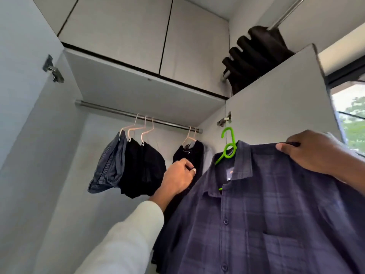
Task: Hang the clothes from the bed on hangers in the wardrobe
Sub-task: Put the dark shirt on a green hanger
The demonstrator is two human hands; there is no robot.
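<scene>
A dark blue plaid shirt (266,210) hangs on a green hanger (227,149) in front of the open wardrobe. My right hand (312,151) grips the shirt's shoulder at the upper right and holds it up. The hanger's hook points up, below the level of the metal rail (110,110) and apart from it. My left hand (180,177) reaches into the wardrobe and grips the black garment (190,153) that hangs at the rail's right end.
Folded jeans (109,165) and black trousers (146,169) hang on pale hangers near the middle of the rail. The open wardrobe door (276,107) stands to the right. Dark curtains (254,54) bunch above it. Closed upper cabinets (142,32) sit overhead.
</scene>
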